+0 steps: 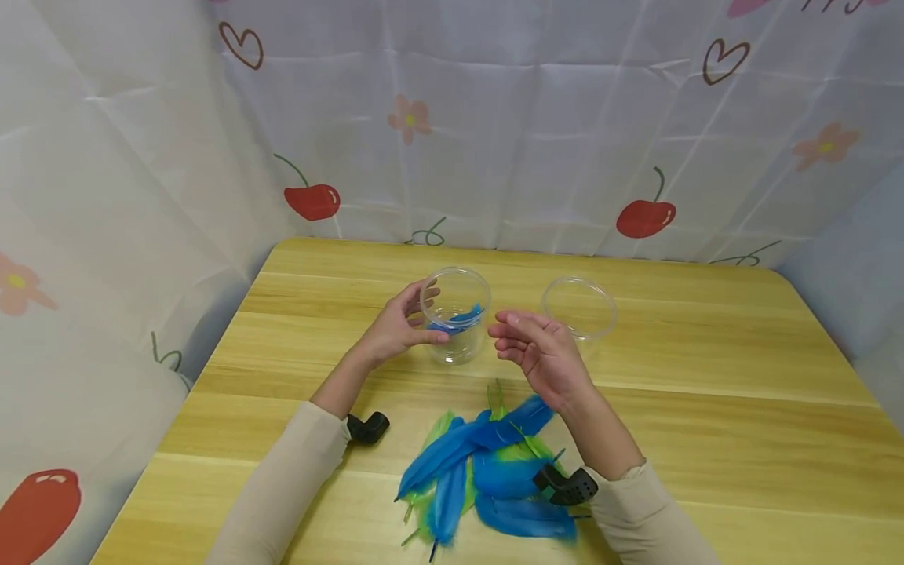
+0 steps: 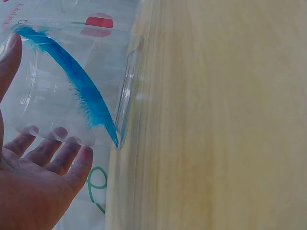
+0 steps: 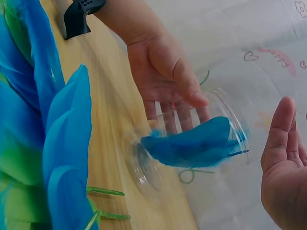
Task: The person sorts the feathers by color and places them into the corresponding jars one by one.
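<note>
Evidently the step in hand is loading feathers into a clear plastic cup point(image 1: 455, 345); blue feather point(image 2: 81, 79) already lies slanted inside it, though whether one or several cannot be told. The cup stands upright on the wooden counter point(image 1: 741, 408), mouth up; the left hand point(image 1: 395, 326) holds its side, thumb at the front and fingers round the back; the right hand point(image 1: 544, 357) hovers just beside it, fingers loosely bent and holding nothing. The next move probably calls for the right hand to dip to the pile of blue and green feathers point(image 1: 452, 451), pinch one by the quill, and feed it lengthwise through the rim while the left steadies the cup.

As for room, the pile lies between the forearms, near the counter's front; a clear round lid point(image 1: 579, 308) sits just beyond the right hand, so a wide swing might nudge it; bare wood spreads farther right; the back edge, before the printed cloth point(image 1: 494, 141), runs well behind the cup.
</note>
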`<state>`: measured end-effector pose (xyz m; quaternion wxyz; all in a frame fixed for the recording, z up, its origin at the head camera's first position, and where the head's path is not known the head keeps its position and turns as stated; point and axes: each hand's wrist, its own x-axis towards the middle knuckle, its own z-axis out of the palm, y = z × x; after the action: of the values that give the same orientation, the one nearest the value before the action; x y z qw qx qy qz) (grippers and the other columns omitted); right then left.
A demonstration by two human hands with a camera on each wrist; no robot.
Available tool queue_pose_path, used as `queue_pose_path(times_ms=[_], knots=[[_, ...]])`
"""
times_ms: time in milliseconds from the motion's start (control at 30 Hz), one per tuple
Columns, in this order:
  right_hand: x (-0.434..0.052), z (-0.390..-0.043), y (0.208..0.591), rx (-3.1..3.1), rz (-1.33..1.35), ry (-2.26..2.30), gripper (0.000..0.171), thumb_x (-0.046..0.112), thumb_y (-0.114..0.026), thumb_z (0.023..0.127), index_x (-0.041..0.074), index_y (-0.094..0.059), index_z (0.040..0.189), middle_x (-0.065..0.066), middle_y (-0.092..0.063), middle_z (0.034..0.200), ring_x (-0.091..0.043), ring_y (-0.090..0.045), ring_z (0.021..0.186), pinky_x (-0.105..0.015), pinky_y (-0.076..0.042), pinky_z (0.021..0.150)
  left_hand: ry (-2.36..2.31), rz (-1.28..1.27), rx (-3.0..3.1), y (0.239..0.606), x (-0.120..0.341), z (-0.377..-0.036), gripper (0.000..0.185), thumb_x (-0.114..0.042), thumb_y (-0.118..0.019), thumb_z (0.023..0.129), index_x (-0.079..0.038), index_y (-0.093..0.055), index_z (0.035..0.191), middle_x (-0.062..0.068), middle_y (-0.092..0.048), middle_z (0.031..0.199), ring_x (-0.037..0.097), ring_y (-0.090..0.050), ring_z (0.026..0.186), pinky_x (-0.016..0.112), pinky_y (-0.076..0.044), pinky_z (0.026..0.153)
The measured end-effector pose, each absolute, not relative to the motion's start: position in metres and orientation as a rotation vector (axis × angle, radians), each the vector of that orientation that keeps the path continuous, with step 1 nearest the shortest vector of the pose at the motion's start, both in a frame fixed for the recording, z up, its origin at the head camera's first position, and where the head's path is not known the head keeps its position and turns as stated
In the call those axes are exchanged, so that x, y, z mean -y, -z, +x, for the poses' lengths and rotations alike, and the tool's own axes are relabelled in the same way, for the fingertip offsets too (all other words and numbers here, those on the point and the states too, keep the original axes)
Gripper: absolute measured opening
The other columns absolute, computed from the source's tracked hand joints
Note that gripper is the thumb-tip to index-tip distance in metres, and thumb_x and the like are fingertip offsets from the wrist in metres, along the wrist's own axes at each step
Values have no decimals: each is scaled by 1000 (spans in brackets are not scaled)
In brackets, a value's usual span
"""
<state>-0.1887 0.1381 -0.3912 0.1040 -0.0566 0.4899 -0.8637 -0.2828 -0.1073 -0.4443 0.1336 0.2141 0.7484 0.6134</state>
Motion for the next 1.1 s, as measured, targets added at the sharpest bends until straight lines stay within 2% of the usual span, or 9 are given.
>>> queue_pose_path(times_ms=[300,1100], knots=[[-143,-186,398,-1554,-206,2466,31,7,-49,103,13,-78,93,-3,-74,83,-11,-68,70,-22,-58,69,-1779,619,-2175,445,107,-285,91,-9,-83,80,-8,-31,154,18,-38,153,35,-38,139,52,-33,112],[-155,-179,415,-1609,-163,2428,27,5,-52,102,15,-76,91,-2,-73,84,-11,-68,72,-23,-58,70,-1773,617,-2183,445,107,-284,89,-9,-83,81,-9,-32,154,15,-40,152,34,-39,139,51,-33,112]])
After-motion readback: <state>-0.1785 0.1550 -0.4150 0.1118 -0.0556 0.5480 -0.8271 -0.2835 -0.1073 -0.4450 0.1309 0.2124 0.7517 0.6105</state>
